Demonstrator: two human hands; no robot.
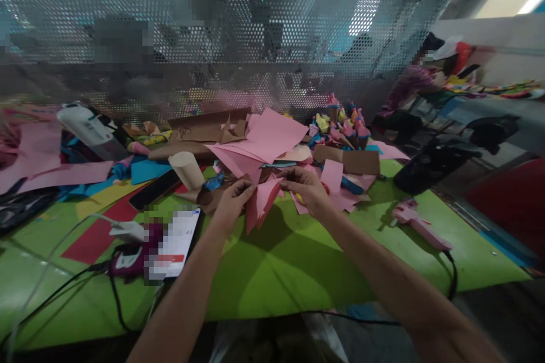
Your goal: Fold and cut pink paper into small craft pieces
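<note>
While the pink paper (261, 199) was only partly folded, your left hand (233, 201) and right hand (307, 186) each had a grip clamped on it.

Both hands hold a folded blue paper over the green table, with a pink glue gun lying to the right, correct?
Not quite: the folded paper is pink, not blue. The head view shows the left hand and right hand holding it over the green table, the pink glue gun lying to the right.
</note>
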